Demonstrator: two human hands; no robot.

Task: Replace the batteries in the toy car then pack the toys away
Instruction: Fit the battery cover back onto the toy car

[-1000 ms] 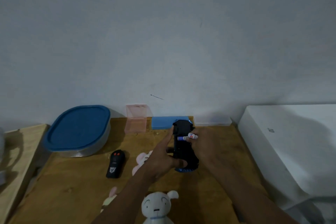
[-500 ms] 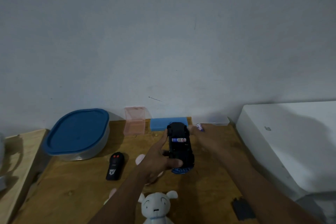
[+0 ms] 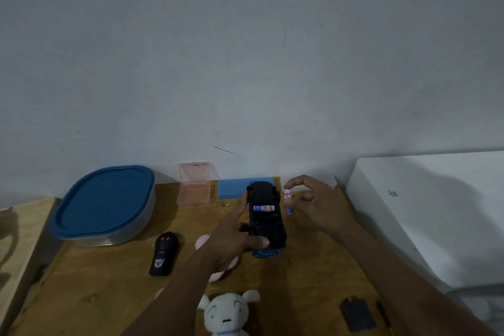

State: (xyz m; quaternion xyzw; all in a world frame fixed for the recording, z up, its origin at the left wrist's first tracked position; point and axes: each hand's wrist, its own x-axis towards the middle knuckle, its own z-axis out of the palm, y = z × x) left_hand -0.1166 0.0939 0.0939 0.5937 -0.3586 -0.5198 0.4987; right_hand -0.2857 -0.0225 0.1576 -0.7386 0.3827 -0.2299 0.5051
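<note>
Gripping toy car [image 3: 266, 226], left hand [image 3: 231, 237]; battery [image 3: 264, 208] seated inside; right hand [image 3: 319, 207] pinching second battery [image 3: 287, 200].

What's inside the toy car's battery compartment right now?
One battery lies across the open compartment of the upturned toy car. The bay below looks dark, maybe empty. The left hand covers the car's near end.

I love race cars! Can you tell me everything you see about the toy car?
The toy car is turned upside down, black plastic underside up, blue body peeking out at the near end. Its battery slot is open, with one battery lying crosswise inside. The left hand grips it, thumb across the near end, fingers along its side.
</note>
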